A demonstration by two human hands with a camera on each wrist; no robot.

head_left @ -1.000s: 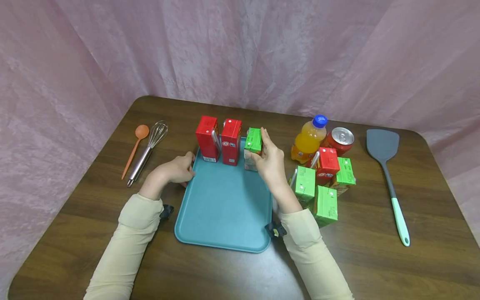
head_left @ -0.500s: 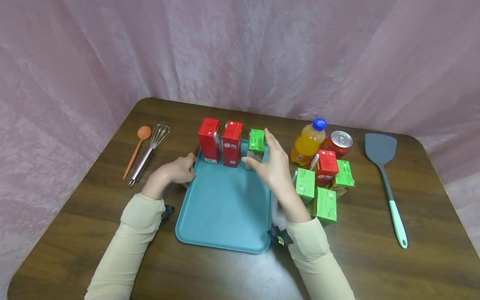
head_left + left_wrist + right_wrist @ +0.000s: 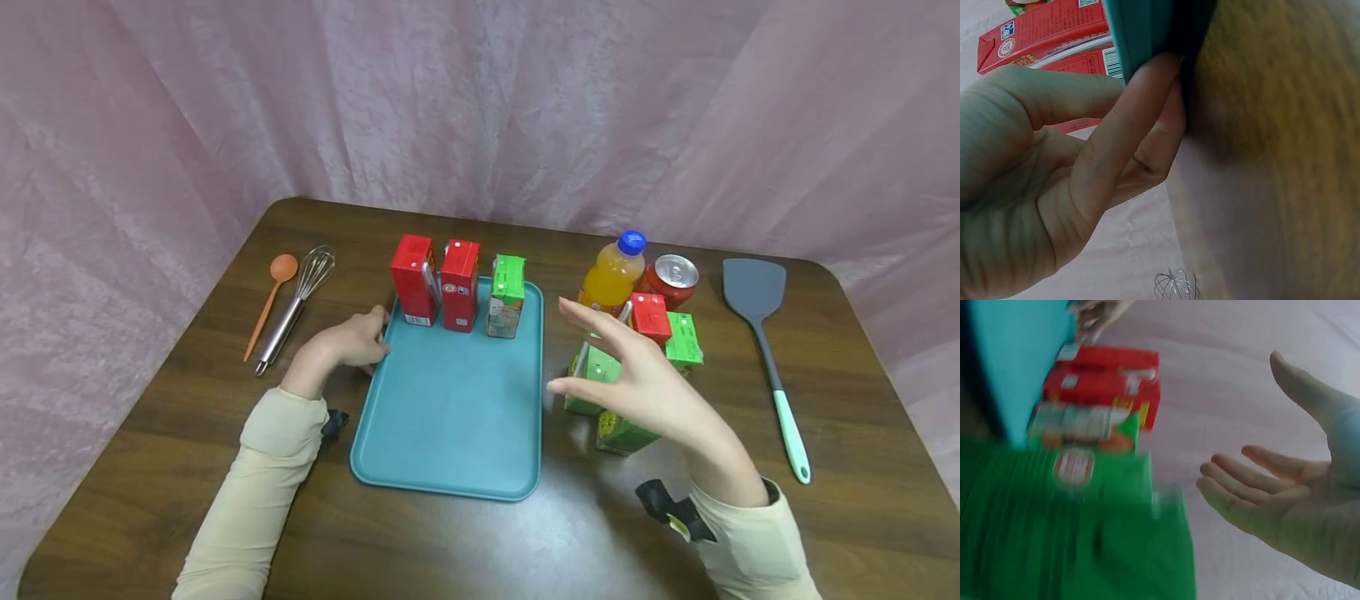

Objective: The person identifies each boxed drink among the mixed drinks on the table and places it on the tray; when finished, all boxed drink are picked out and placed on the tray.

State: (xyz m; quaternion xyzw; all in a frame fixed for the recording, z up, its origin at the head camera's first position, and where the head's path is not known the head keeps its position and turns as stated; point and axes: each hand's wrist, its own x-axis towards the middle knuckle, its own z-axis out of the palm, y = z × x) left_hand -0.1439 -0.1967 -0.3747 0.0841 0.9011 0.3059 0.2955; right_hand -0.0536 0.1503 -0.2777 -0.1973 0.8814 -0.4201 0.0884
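Note:
My left hand (image 3: 351, 340) grips the left rim of a teal tray (image 3: 442, 433); in the left wrist view its fingertips (image 3: 1159, 72) are at the tray's edge. Two red drink cartons with straws, one at the corner (image 3: 415, 283) and one beside it (image 3: 460, 292), stand along the tray's far end. To their right stands a green drink carton (image 3: 506, 300). My right hand (image 3: 645, 379) is in the air right of the tray, thumb and fingers spread, holding nothing. It partly covers a group of green cartons (image 3: 600, 371) and a red carton (image 3: 651, 315).
Behind that group stand an orange soda bottle (image 3: 611, 279) with a blue cap and a red can (image 3: 672, 279). A grey spatula (image 3: 757, 292) lies far right on the wooden table (image 3: 247, 467). An orange spoon (image 3: 282, 268) and a whisk (image 3: 300, 300) lie left of the tray.
My right hand has let go of the green carton at the tray's far end and moved right and nearer, over the carton group. The left hand has stayed at the tray rim.

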